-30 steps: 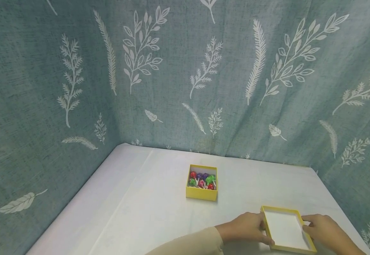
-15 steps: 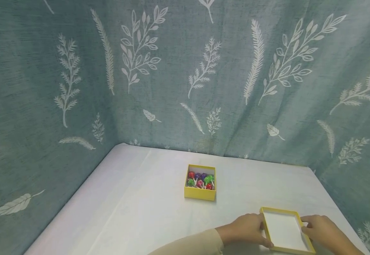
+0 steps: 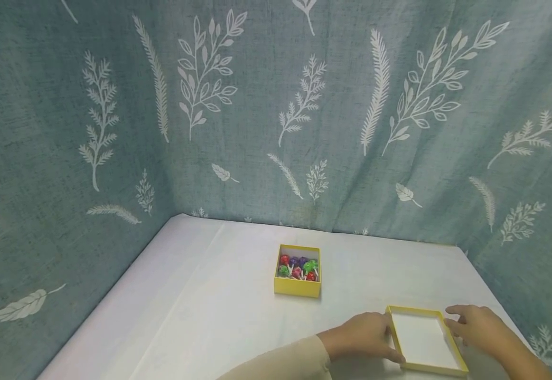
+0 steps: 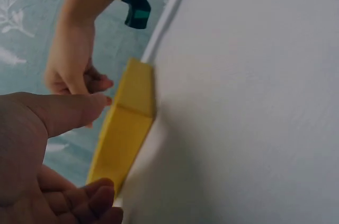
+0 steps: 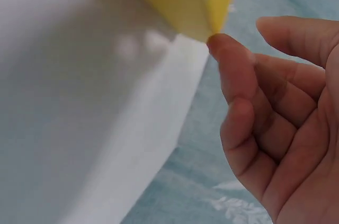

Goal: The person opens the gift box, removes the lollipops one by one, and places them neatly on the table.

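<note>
The shallow yellow tray [image 3: 425, 340] is at the near right of the white table [image 3: 228, 316]; the left hand [image 3: 363, 335] grips its left side; the right hand [image 3: 482, 330], loosely curled, gripping nothing, is at its right edge; farther back, leftward, a yellow box [image 3: 297, 287] holds lollipops [image 3: 297, 268]

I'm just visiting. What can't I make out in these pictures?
- Exact number of lollipops: head view, too small and overlapping.
- Underside of the shallow yellow tray: head view, hidden by its own floor.
- Whether the right hand touches it: right wrist view, a fingertip overlaps the corner.
- Rest of the sleeve: head view, bottom edge.
</note>
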Tool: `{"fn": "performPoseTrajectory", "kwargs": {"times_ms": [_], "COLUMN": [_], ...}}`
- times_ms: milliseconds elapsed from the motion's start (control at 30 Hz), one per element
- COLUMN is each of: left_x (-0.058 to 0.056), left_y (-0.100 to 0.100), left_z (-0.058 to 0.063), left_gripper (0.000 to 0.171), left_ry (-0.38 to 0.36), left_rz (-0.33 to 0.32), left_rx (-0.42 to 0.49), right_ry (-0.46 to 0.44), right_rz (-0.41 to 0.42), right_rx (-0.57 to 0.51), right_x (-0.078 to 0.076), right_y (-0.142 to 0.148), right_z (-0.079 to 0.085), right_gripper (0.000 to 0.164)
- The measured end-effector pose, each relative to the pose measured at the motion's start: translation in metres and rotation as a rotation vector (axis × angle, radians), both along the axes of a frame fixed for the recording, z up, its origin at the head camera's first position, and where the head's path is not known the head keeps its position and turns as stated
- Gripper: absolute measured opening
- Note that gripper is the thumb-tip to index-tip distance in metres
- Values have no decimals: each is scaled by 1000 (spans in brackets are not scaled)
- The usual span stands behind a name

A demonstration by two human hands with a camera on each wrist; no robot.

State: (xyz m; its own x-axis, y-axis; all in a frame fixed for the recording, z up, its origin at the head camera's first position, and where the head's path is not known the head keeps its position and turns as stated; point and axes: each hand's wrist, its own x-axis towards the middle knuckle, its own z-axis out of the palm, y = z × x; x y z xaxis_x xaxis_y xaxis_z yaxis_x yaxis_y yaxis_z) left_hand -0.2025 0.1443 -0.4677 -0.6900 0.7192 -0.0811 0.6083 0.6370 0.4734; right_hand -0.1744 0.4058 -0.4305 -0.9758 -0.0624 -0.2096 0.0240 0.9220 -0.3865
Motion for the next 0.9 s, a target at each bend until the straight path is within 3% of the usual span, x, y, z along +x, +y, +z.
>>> {"fn": "performPoseTrajectory", "kwargs": {"times_ms": [167,400,600,900], "left_x": [-14,-29,-48,-77], "left_y": [-18,-62,-105,-156], "left_z": [13,26,34,38], "left_gripper": [77,61,50,41], "left_ry": [2,57,133,213], "left_rz": [-5,-44,-23,69], "left_rx": [88,238,328,319], "right_ry": [95,157,223,396], "right_rz": [60,87,101,81], "right_rx": [-50,-113,-196,-363], "right_x": [-7,-23,-43,-66], "right_y": [-16,-59,-107,-170], "right_z": [14,12,12,2], "right_gripper": [47,46,46,40]}}
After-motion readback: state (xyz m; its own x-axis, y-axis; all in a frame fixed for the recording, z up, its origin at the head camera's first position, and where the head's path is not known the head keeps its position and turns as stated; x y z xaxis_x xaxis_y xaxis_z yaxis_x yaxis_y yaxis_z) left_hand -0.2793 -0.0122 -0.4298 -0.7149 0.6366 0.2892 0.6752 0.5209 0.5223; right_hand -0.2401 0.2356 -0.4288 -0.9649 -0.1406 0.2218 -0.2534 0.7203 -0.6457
